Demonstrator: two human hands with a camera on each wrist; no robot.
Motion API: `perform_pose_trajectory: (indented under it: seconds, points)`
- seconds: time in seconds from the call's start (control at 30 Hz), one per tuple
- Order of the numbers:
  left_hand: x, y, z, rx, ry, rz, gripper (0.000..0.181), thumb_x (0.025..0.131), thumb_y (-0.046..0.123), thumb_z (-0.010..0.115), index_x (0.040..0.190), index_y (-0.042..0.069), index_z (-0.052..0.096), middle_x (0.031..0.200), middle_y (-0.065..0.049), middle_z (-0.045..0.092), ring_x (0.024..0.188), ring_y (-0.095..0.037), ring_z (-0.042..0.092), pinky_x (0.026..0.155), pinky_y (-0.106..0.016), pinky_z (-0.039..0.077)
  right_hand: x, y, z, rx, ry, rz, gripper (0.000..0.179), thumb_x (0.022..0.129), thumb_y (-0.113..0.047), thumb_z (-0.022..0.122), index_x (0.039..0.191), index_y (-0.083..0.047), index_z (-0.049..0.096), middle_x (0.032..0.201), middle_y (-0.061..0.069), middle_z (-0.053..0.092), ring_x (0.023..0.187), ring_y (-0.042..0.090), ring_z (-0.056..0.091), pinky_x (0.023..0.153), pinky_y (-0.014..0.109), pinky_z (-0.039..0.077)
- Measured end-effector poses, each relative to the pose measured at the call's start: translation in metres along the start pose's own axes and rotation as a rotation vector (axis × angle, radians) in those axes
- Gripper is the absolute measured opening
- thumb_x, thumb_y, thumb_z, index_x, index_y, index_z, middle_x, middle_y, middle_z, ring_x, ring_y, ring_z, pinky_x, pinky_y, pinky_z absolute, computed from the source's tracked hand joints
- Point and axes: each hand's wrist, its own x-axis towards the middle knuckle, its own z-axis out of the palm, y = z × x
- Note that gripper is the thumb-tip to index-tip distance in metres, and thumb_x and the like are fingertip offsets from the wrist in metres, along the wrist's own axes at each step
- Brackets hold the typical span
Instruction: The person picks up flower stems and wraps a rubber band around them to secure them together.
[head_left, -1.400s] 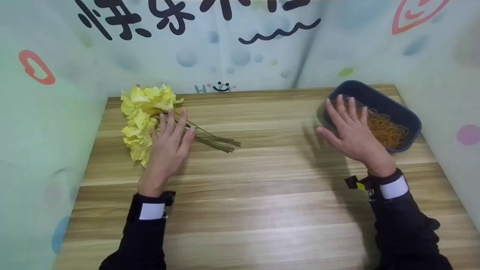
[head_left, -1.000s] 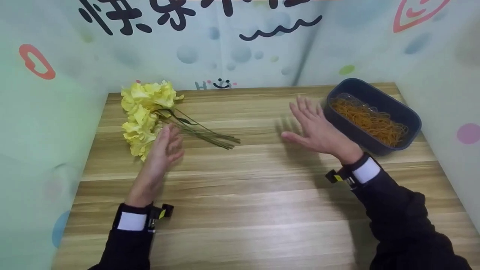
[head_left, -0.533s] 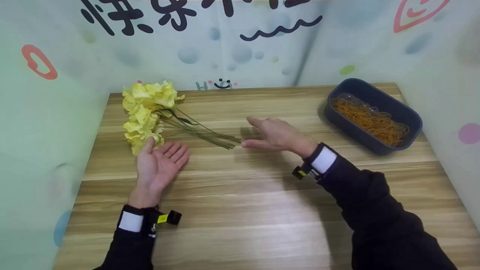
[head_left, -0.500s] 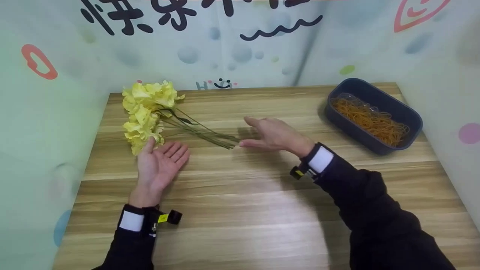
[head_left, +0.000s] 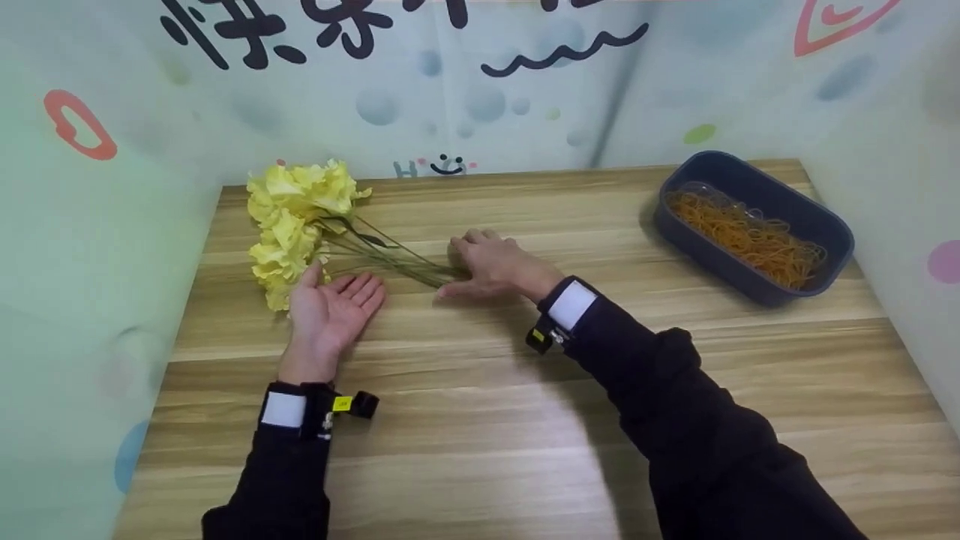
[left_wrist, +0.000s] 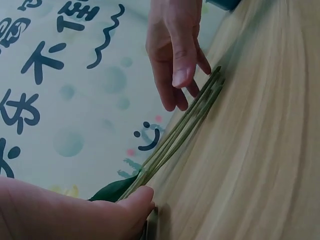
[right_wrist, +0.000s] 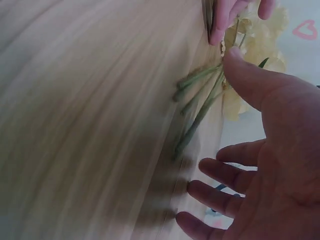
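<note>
A bunch of yellow artificial flowers (head_left: 300,195) lies on the wooden table, blooms to the left and green stems (head_left: 397,259) reaching right. My left hand (head_left: 334,311) is palm up just in front of the blooms, fingers extended and holding nothing. Over the stem ends is my right hand (head_left: 491,262), thumb on the near side and fingers on the far side. In the right wrist view, the cut ends of the stems (right_wrist: 197,110) lie between that spread thumb and the fingers (right_wrist: 215,175), which are not closed round them.
At the back right stands a dark blue plastic box (head_left: 757,225) with a tangle of orange-brown rubber bands (head_left: 750,240) in it. Printed fabric walls (head_left: 480,97) rise at the back and both sides of the wooden table (head_left: 465,420).
My right hand has moved left from over the box to the stem ends. The left hand has come off the flowers, turned palm up and shifted nearer to me. The flowers stay in place.
</note>
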Motion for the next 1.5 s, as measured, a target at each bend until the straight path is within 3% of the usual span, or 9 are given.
perform_pose_trajectory:
  seconds: [0.17, 0.37, 0.57, 0.8, 1.07, 1.17, 1.27, 1.37, 1.5]
  points:
    - [0.008, -0.004, 0.001, -0.024, 0.008, 0.007, 0.079, 0.114, 0.053, 0.028, 0.169, 0.018, -0.016, 0.181, -0.005, -0.007, 0.168, -0.021, 0.005, 0.137, -0.034, 0.011, 0.003, -0.016, 0.006, -0.055, -0.076, -0.009, 0.102, 0.095, -0.075, 0.059, 0.168, -0.011, 0.027, 0.171, 0.017, 0.030, 0.158, 0.039, 0.028, 0.127, 0.067, 0.029]
    - [0.016, -0.007, 0.006, -0.030, 0.014, 0.002, 0.078, 0.114, 0.050, 0.030, 0.170, 0.018, -0.015, 0.181, -0.007, -0.005, 0.168, -0.022, 0.005, 0.137, -0.033, 0.013, 0.008, -0.030, 0.010, -0.091, -0.078, -0.031, 0.096, 0.100, -0.069, 0.057, 0.168, -0.009, 0.026, 0.167, 0.016, 0.032, 0.156, 0.036, 0.030, 0.126, 0.064, 0.032]
    - [0.024, -0.009, 0.015, -0.043, 0.012, 0.004, 0.079, 0.114, 0.047, 0.033, 0.170, 0.018, -0.013, 0.181, -0.007, -0.009, 0.168, -0.021, 0.001, 0.137, -0.033, 0.012, 0.011, -0.037, 0.013, -0.099, -0.047, -0.061, 0.079, 0.105, -0.057, 0.057, 0.165, -0.009, 0.035, 0.161, 0.015, 0.038, 0.148, 0.035, 0.037, 0.120, 0.062, 0.040]
    - [0.028, -0.016, 0.019, -0.096, 0.003, -0.023, 0.079, 0.114, 0.043, 0.038, 0.170, 0.017, -0.011, 0.181, -0.006, -0.008, 0.168, -0.021, 0.003, 0.136, -0.036, 0.017, 0.009, -0.041, 0.021, -0.168, 0.011, -0.058, 0.048, 0.111, -0.021, 0.053, 0.158, -0.010, 0.045, 0.157, 0.014, 0.044, 0.144, 0.036, 0.043, 0.117, 0.060, 0.047]
    - [0.024, -0.016, 0.028, 0.011, -0.052, -0.035, 0.074, 0.114, 0.040, 0.040, 0.170, 0.014, 0.000, 0.179, -0.008, 0.006, 0.165, -0.022, 0.016, 0.135, -0.034, 0.021, -0.005, -0.041, 0.018, -0.199, 0.122, -0.107, 0.032, 0.112, -0.007, 0.046, 0.142, -0.001, 0.052, 0.135, 0.020, 0.065, 0.120, 0.037, 0.064, 0.098, 0.046, 0.061]
    - [0.023, -0.017, 0.032, 0.063, -0.053, -0.017, 0.057, 0.113, 0.038, 0.044, 0.161, 0.011, 0.028, 0.164, -0.009, 0.035, 0.149, -0.022, 0.038, 0.129, -0.034, 0.031, -0.011, -0.040, 0.015, -0.116, 0.149, -0.149, 0.026, 0.113, -0.010, 0.046, 0.135, 0.000, 0.054, 0.117, 0.022, 0.071, 0.100, 0.035, 0.071, 0.085, 0.042, 0.063]
    - [0.021, -0.020, 0.035, 0.070, -0.055, -0.001, 0.033, 0.112, 0.034, 0.051, 0.135, 0.010, 0.053, 0.130, -0.006, 0.057, 0.120, -0.019, 0.052, 0.114, -0.033, 0.042, -0.019, -0.039, 0.013, -0.044, 0.162, -0.197, 0.023, 0.113, -0.010, 0.046, 0.132, 0.000, 0.053, 0.102, 0.021, 0.072, 0.077, 0.028, 0.066, 0.066, 0.035, 0.059]
    - [0.019, -0.024, 0.038, 0.035, -0.080, 0.026, 0.021, 0.111, 0.028, 0.056, 0.109, 0.009, 0.064, 0.103, -0.005, 0.064, 0.099, -0.019, 0.059, 0.098, -0.033, 0.050, -0.029, -0.039, 0.012, 0.020, 0.177, -0.234, 0.022, 0.113, -0.011, 0.047, 0.131, 0.000, 0.054, 0.093, 0.017, 0.070, 0.065, 0.019, 0.056, 0.056, 0.029, 0.052]
    - [0.017, -0.029, 0.043, -0.007, -0.128, 0.061, 0.026, 0.111, 0.021, 0.056, 0.091, 0.008, 0.066, 0.088, -0.005, 0.068, 0.085, -0.021, 0.063, 0.086, -0.032, 0.057, -0.044, -0.043, 0.011, 0.097, 0.206, -0.248, 0.023, 0.115, -0.018, 0.044, 0.125, -0.001, 0.056, 0.083, 0.008, 0.061, 0.061, 0.015, 0.051, 0.051, 0.026, 0.047]
